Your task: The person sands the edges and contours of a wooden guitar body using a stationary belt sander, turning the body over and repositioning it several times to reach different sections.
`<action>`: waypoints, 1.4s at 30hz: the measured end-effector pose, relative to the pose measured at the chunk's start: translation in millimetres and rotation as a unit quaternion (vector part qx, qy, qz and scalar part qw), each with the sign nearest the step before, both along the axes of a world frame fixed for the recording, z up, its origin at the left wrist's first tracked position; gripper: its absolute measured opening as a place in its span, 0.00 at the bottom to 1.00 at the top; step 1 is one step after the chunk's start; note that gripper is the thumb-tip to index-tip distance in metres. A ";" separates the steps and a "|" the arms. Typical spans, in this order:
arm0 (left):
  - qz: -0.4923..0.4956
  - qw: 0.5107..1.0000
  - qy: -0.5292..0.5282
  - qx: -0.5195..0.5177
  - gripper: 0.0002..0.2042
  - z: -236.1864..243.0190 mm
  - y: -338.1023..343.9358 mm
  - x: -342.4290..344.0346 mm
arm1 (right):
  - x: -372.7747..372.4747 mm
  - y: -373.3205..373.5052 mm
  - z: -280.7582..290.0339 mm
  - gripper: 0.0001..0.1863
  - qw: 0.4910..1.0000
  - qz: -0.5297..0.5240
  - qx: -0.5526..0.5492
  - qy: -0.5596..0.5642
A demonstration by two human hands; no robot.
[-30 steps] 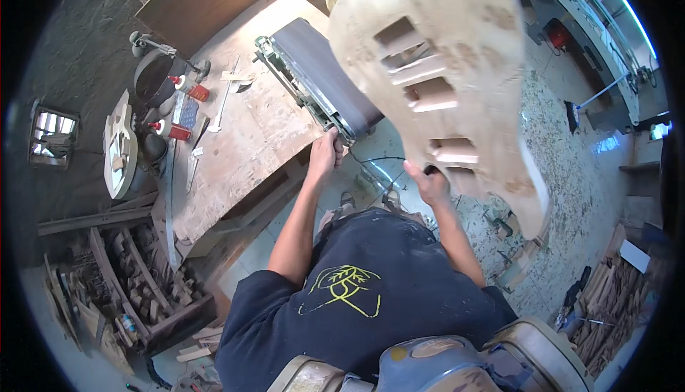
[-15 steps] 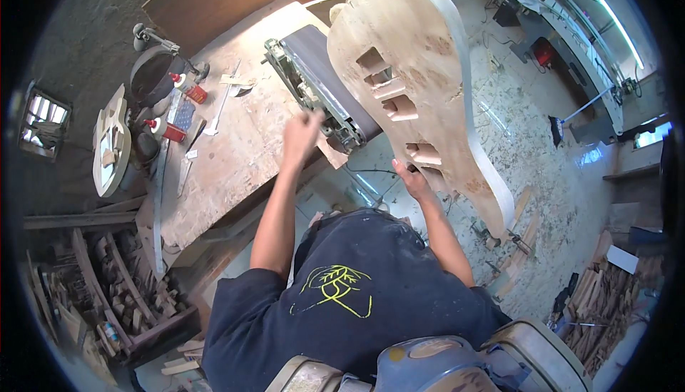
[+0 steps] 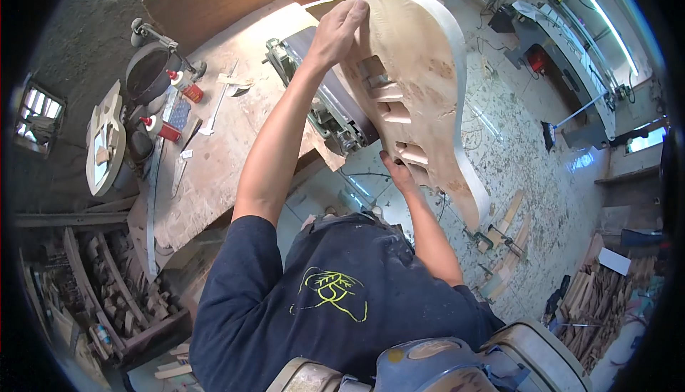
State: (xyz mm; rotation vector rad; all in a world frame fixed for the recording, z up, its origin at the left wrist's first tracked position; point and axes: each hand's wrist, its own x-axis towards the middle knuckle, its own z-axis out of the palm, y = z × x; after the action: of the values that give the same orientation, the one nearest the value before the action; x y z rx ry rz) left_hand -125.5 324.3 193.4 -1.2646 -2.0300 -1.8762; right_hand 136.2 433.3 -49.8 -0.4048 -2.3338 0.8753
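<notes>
A pale wooden guitar body (image 3: 428, 71) with several cut-out cavities is tilted up in front of me. My left hand (image 3: 341, 29) grips its far left edge, fingers curled over the rim. At the near left edge, beside the lowest cavity, my right hand (image 3: 399, 172) holds the body, its thumb against the face and the other fingers hidden underneath. Just left of the body lies a belt sander (image 3: 334, 117) with a dark belt, partly covered by my left forearm and the wood. Whether the body touches the belt I cannot tell.
The workbench (image 3: 221, 156) on the left bears two red-and-white glue bottles (image 3: 185, 87), a metal ruler and a lamp. Another guitar body (image 3: 105, 142) stands beyond its left edge. Wood scraps fill a crate (image 3: 121, 299). Shavings litter the floor (image 3: 528, 149); clamped strips lie at right.
My left hand has moved from over the sander up to the guitar body's far edge and taken hold. The body has shifted slightly left, with my right hand still on it.
</notes>
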 end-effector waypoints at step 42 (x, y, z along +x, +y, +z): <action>-0.065 0.840 -0.518 0.146 0.44 -86.8 1.5 22.5 | 127.5 2.9 302.2 0.26 0.972 0.104 0.189 -0.091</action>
State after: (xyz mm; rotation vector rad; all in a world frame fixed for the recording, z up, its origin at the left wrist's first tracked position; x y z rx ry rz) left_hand -103.0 325.8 106.6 -0.2526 -1.8180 -3.2289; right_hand 263.8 436.3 252.4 -0.0829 -2.6759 0.4784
